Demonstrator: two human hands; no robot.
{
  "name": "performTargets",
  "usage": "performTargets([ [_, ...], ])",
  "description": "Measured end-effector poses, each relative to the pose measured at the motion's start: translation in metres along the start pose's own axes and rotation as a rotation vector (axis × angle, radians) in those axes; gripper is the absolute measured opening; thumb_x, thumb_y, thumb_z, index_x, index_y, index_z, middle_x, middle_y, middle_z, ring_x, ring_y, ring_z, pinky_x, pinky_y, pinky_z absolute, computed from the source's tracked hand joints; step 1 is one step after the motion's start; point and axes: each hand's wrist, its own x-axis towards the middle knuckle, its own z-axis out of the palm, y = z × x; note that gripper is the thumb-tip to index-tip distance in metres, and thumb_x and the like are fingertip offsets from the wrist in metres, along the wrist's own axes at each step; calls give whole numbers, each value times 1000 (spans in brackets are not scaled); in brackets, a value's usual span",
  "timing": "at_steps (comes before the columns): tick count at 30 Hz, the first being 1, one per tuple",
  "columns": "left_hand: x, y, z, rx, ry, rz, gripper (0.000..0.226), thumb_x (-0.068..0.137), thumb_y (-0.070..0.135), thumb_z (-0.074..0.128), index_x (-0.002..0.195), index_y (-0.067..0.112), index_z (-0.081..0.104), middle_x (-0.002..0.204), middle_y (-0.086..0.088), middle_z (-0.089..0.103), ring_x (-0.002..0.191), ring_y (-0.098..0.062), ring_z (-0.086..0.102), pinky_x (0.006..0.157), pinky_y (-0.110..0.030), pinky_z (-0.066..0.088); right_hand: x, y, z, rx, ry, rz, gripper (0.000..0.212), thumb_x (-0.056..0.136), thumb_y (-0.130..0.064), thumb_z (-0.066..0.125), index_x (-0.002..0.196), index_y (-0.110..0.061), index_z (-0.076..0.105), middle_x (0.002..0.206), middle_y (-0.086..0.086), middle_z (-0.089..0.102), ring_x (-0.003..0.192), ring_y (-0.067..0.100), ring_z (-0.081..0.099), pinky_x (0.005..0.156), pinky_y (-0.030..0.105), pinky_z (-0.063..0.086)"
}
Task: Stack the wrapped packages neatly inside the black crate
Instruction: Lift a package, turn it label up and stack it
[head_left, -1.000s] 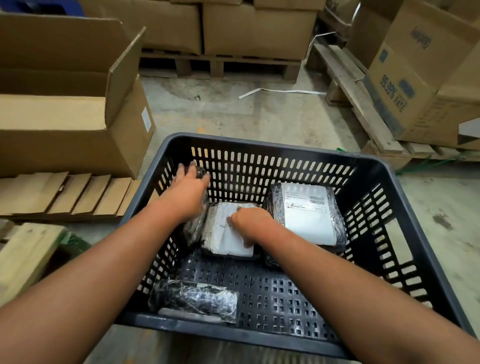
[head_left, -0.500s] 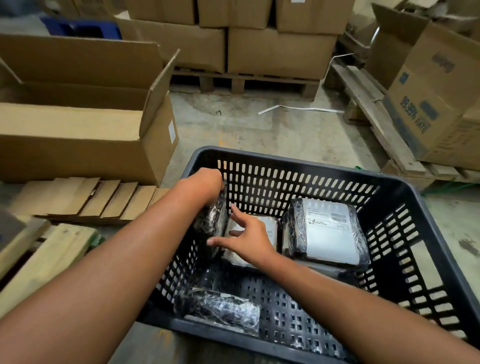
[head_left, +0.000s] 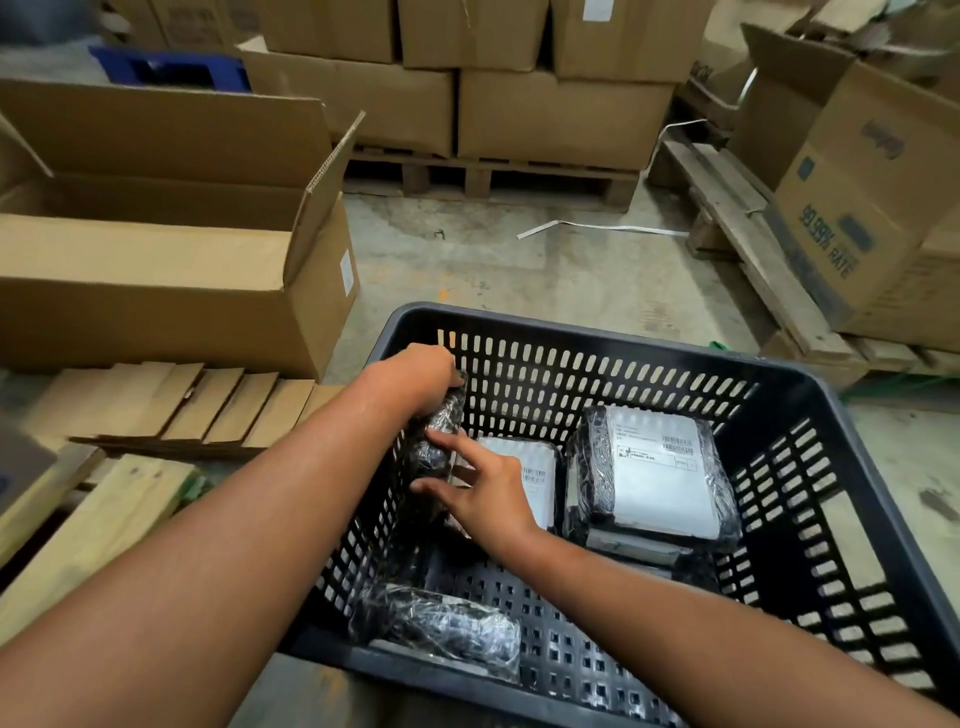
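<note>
Plastic-wrapped package (head_left: 435, 441): upright against the black crate (head_left: 597, 332)'s left wall — left hand (head_left: 415, 376) fingers closed over its top
Right hand (head_left: 480, 493): fingers spread, tips touching it
Other packages: labelled stack (head_left: 660, 473) at right, one (head_left: 436, 626) at near wall

— Where does the view sit?
— A single head-worn wide-angle camera, looking forward and steeply down into the black crate (head_left: 597, 340), close enough that both forearms fill the lower frame.
— And farther off?
— It faces stacked cardboard boxes (head_left: 563, 117) on a wooden pallet (head_left: 493, 174) across the concrete floor (head_left: 519, 270). No second view shares the scene.
</note>
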Motion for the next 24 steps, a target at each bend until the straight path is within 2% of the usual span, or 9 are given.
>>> performTargets([
  [3, -4, -2, 0, 5, 24, 49, 63, 90, -13, 53, 142, 24, 54, 142, -9, 54, 115, -28, 59, 79, -31, 46, 1, -2, -5, 10, -13, 48, 54, 87, -7, 80, 132, -33, 65, 114, -25, 67, 106, -5, 69, 96, 26, 57],
  [7, -5, -10, -1, -94, 34, 89, 62, 89, -14, 51, 139, 22, 58, 136, -8, 59, 100, -22, 63, 72, -26, 47, 4, -12, -27, 31, -51, 93, 43, 90, -6, 78, 129, -21, 66, 121, -12, 67, 109, -10, 65, 97, 38, 59],
  [9, -5, -15, -2, -198, 47, 87, 54, 91, -9, 54, 140, 14, 57, 129, -10, 63, 98, -23, 65, 76, -30, 54, 10, -25, -44, 50, -52, 139, 43, 88, -12, 81, 127, -25, 67, 116, -4, 72, 114, 11, 70, 94, 45, 60],
  [11, -3, -19, -1, -329, 72, 81, 54, 95, -5, 51, 148, 6, 44, 132, -15, 60, 113, -28, 61, 93, -37, 51, 15, -39, -66, 117, -94, 207, 43, 90, -11, 79, 127, -28, 66, 112, 17, 76, 107, 36, 73, 86, 56, 61],
  [14, -5, -25, 3, -614, 109, 141, 60, 100, 1, 49, 155, 13, 31, 146, -14, 50, 130, -30, 51, 107, -42, 41, 19, -58, -107, 252, -185, 269, 43, 91, -5, 76, 129, -20, 62, 109, 11, 79, 99, 28, 77, 79, 48, 65],
  [16, -10, -30, 5, -733, 102, 208, 59, 100, 10, 57, 152, 31, 39, 156, -6, 41, 141, -25, 38, 114, -44, 34, 17, -68, -133, 323, -208, 281, 46, 89, -5, 77, 131, -15, 62, 108, 13, 79, 98, 30, 78, 74, 39, 65],
  [19, -22, -37, 8, -905, -80, 266, 64, 94, 18, 69, 141, 55, 45, 162, 5, 28, 149, -20, 20, 111, -51, 32, 15, -70, -163, 490, -194, 293, 53, 81, -8, 80, 131, -13, 63, 107, 21, 78, 88, 32, 78, 66, 33, 65],
  [22, -32, -35, 15, -1108, -285, 285, 84, 85, 10, 79, 139, 62, 41, 154, -2, 41, 144, -23, 33, 104, -65, 38, 15, -65, -182, 696, -137, 319, 58, 79, -6, 78, 135, -12, 63, 109, 22, 77, 81, 29, 78, 64, 33, 65],
  [24, -33, -32, 19, -1188, -298, 308, 96, 77, 8, 84, 144, 58, 38, 146, -6, 49, 131, -21, 50, 100, -57, 48, 16, -63, -188, 784, -113, 320, 56, 80, -8, 76, 134, -14, 63, 107, 16, 78, 78, 25, 79, 62, 31, 65],
])
